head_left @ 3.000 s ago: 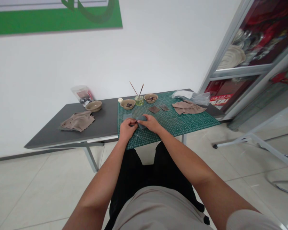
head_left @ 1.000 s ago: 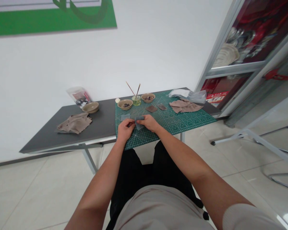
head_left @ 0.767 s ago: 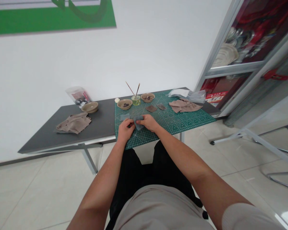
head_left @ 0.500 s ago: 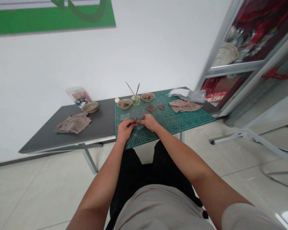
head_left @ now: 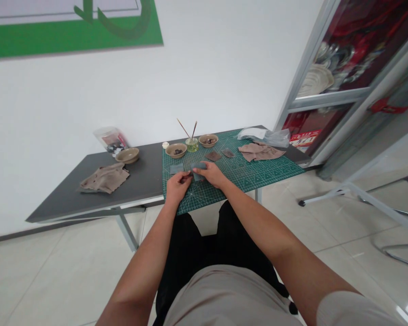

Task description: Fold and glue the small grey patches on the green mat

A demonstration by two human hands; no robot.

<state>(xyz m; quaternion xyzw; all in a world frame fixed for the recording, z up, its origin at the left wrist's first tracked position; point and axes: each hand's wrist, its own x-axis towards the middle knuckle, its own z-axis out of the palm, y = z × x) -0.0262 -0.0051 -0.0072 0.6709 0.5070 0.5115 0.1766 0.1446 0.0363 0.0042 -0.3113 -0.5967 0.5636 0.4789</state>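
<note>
Over the front part of the green cutting mat (head_left: 255, 174), my two hands meet. My right hand (head_left: 211, 174) is closed on a grey-blue sheet (head_left: 199, 166) that looks like sandpaper. My left hand (head_left: 177, 184) is pinched against it from the left, on something small and dark that I cannot make out. A second grey-blue piece (head_left: 176, 169) lies flat on the mat just behind my left hand. Two brown flat pieces, one squarish (head_left: 213, 155) and one rounder (head_left: 228, 153), rest farther back.
Bowls with small dark lumps (head_left: 176, 151) (head_left: 208, 140) flank a glass jar (head_left: 192, 145) with two sticks. Brown cloths lie left (head_left: 105, 178) and right (head_left: 261, 151). An empty-looking bowl (head_left: 127, 155), a plastic tub (head_left: 110, 140) and a plastic bag (head_left: 277, 137) stand near the wall.
The sheet in my right hand has tilted and less of it hangs below the fingers. Both hands stay close together in nearly the same place. The view has shifted slightly.
</note>
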